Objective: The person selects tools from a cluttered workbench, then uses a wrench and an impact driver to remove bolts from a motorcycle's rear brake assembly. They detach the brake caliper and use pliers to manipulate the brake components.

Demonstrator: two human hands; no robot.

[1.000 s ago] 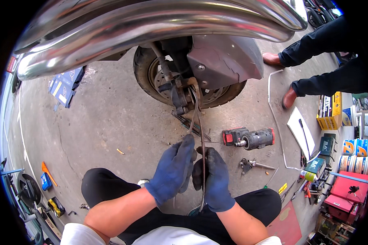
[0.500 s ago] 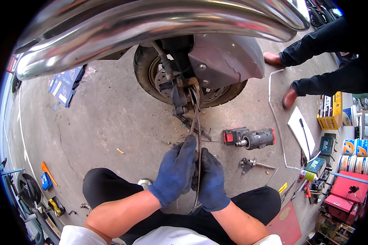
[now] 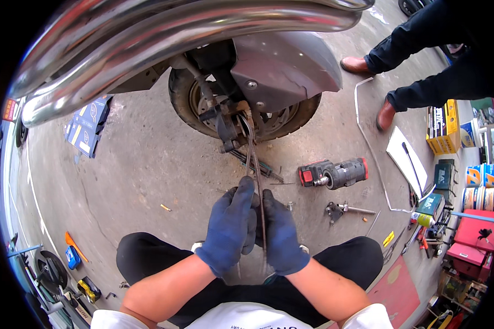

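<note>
Thin dark cables (image 3: 252, 156) run down toward me from beside the front wheel (image 3: 182, 112) of a vehicle with a scuffed grey fender (image 3: 282, 68). Both my hands wear blue work gloves and meet low in front of my knees. My left hand (image 3: 228, 227) is closed on the cables, thumb pointing up along them. Against their other side, my right hand (image 3: 280, 233) is closed too, its fingertips hidden behind the strands. A dark metal bracket (image 3: 225, 129) sits by the wheel hub where the cables emerge.
Thick chrome tubes (image 3: 203, 33) cross overhead. On the concrete to the right lie a cordless impact wrench (image 3: 340, 173) and a metal part with a rod (image 3: 337, 211). A person's brown shoes (image 3: 386, 114) stand beyond. Flattened blue cardboard (image 3: 88, 129) lies left; a red toolbox (image 3: 477, 236) stands right.
The view has shifted a little, so the wheel and chrome tubes sit further left. My hands stay together on the cables, with the right hand's fingers slightly lower along them.
</note>
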